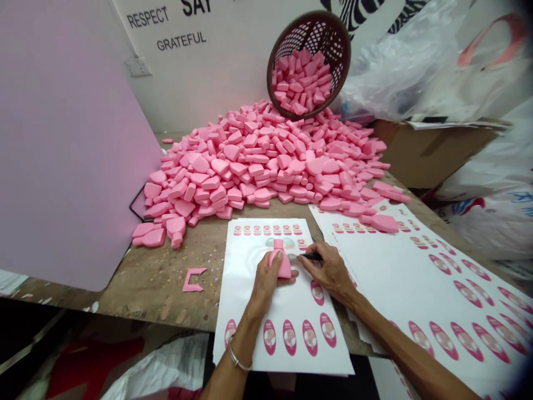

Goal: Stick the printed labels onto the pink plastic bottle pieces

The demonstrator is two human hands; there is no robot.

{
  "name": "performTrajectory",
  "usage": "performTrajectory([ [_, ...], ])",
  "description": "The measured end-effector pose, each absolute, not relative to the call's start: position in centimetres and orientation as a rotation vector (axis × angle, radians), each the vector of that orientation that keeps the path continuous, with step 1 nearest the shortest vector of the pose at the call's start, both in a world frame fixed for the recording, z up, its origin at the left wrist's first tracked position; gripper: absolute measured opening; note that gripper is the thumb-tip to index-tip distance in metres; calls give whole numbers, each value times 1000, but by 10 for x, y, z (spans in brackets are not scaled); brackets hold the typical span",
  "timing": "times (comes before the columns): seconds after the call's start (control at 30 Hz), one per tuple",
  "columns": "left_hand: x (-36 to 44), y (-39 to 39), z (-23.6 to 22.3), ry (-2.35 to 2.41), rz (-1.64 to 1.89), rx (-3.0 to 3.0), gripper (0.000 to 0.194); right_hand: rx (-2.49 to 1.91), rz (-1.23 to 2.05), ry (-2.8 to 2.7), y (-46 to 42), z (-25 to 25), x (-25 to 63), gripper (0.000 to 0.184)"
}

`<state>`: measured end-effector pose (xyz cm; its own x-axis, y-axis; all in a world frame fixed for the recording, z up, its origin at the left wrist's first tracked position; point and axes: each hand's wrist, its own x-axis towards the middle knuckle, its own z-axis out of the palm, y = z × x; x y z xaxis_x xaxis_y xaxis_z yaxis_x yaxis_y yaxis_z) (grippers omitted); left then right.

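My left hand (266,278) is closed around a pink foam bottle-shaped piece (281,262), pressing it down on a white sticker sheet (287,339). My right hand (328,272) pinches a thin black tool (310,256) whose tip points at the piece. Pink oval stickers (289,336) line the sheet's near edge, and a row of small ones runs along its far edge. A silver bangle sits on my left wrist.
A large heap of pink foam pieces (266,161) covers the wooden table (166,278) behind the sheet, spilling from a tipped brown basket (310,33). More sticker sheets (437,289) fan out to the right. A pink board (62,144) stands left; a foam scrap (194,279) lies nearby.
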<state>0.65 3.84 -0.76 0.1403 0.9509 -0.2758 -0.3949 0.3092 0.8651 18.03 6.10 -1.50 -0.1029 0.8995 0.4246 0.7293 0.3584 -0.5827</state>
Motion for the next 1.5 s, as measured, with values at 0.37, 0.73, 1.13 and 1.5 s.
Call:
performTrajectory([
  [0.37, -1, 19, 21, 901, 1217, 556, 67, -1421, 927, -1616, 37, 34, 160, 42],
  [0.73, -5, 7, 40, 838, 1200, 568, 59, -1384, 921, -1646, 24, 57, 135, 33],
  [1.13, -6, 7, 42, 786, 1194, 541, 61, -1391, 863, -1643, 25, 55, 131, 31],
  [1.5, -9, 7, 41, 814, 1187, 560, 61, -1369, 1030, -1615, 28, 58, 134, 34],
])
